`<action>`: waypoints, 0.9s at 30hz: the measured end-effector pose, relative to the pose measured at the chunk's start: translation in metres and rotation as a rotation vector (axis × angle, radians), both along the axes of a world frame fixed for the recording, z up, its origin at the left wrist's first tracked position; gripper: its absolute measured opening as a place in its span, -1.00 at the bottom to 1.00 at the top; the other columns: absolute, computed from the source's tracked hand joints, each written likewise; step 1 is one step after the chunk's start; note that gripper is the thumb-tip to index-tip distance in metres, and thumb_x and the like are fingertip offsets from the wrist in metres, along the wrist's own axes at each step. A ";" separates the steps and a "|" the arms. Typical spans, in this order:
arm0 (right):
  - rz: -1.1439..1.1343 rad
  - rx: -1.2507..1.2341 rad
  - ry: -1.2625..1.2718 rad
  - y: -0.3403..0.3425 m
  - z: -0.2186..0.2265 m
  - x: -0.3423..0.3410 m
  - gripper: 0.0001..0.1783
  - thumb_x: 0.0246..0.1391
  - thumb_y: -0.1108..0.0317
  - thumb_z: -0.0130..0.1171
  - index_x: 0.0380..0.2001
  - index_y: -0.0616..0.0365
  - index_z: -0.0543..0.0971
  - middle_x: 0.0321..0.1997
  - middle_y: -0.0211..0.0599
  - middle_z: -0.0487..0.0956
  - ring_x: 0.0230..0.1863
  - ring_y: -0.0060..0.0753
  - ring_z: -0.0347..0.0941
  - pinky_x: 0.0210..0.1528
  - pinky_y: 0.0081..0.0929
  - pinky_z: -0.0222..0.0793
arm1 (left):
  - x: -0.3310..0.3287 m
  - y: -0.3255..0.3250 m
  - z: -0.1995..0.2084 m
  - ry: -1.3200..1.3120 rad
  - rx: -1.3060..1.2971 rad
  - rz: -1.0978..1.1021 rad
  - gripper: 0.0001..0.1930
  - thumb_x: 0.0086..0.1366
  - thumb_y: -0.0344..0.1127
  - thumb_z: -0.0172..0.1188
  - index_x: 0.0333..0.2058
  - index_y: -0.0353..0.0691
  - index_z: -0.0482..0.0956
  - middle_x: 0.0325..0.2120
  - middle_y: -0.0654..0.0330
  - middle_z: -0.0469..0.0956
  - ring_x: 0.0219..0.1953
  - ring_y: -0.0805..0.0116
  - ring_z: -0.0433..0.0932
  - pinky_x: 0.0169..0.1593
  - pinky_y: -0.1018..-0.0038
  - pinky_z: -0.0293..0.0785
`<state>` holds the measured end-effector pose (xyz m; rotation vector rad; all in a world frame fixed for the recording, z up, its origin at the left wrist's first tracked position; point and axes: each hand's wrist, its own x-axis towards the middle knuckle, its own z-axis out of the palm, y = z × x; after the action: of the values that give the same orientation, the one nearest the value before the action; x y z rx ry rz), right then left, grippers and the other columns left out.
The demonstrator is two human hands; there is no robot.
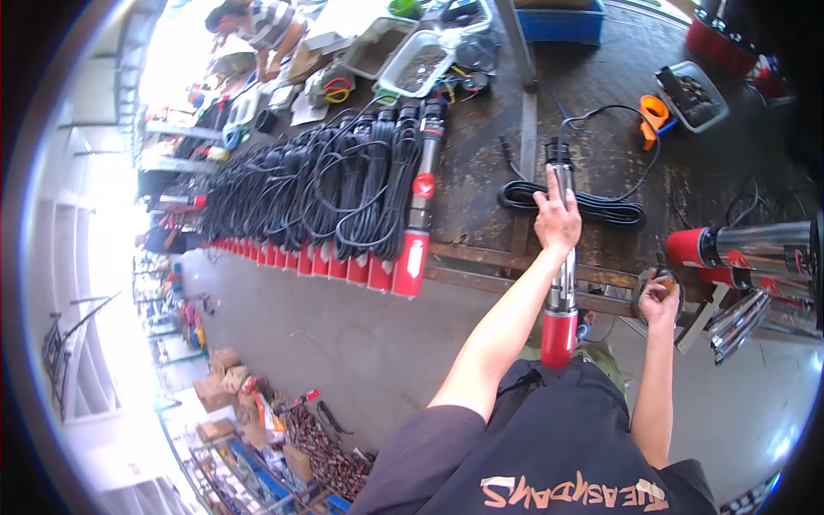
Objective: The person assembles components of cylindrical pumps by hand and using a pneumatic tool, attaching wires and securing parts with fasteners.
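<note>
A silver, tube-shaped pump (564, 279) with a black top and a red lower end lies lengthwise in front of me. Its red end sticks out past the table's near edge, toward my body. My left hand (558, 221) rests on the pump's upper part, fingers stretched apart along the metal. Under the pump, a coil of black cable (609, 209) spreads to both sides. Farther right, beside the table edge, my right hand (659, 299) is closed on a small dark thing with a bit of orange; its kind is unclear.
Left, a long row of similar pumps with bundled black cables (352, 189) lines the table (481, 112). More red-ended pumps (730, 247) lie at right. Beyond are an orange tape dispenser (652, 116), a tray of small parts (695, 99) and a blue bin (560, 24). Someone (266, 30) works far left.
</note>
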<state>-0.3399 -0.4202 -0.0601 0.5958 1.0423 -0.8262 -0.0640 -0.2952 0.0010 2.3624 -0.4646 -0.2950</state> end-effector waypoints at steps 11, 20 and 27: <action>0.103 -0.653 0.593 0.081 0.163 0.061 -0.56 0.26 0.08 0.28 0.00 0.20 0.51 -0.33 -0.29 0.59 -0.41 -0.55 0.52 -0.38 -0.72 0.49 | -0.001 0.007 -0.001 0.001 -0.042 0.019 -0.26 0.47 -0.06 -0.05 0.51 0.16 -0.18 -0.14 -0.17 0.38 -0.31 -0.30 0.59 -0.18 -0.07 0.57; -0.084 -1.559 0.723 0.052 0.196 0.153 -0.65 0.12 0.47 0.11 0.00 0.26 0.46 -0.16 -0.20 0.57 -0.21 -0.41 0.52 0.01 -0.44 0.47 | 0.004 0.000 0.015 0.024 0.052 0.001 -0.29 0.44 -0.03 -0.03 0.49 0.07 -0.04 -0.07 -0.14 0.36 -0.22 -0.17 0.60 -0.16 0.00 0.60; 0.156 -1.590 0.674 0.042 0.201 0.256 -0.62 0.35 0.39 0.15 0.18 0.25 0.43 -0.06 -0.21 0.63 -0.29 -0.59 0.51 -0.17 -0.53 0.50 | 0.006 0.002 0.001 0.006 -0.053 0.009 -0.28 0.44 -0.07 -0.01 0.50 0.13 -0.06 -0.11 -0.12 0.37 -0.27 -0.20 0.58 -0.19 -0.01 0.59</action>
<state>-0.0843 -0.3786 0.1406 -1.1561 0.6700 -1.4310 -0.0584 -0.2932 0.0017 2.3108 -0.4541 -0.2820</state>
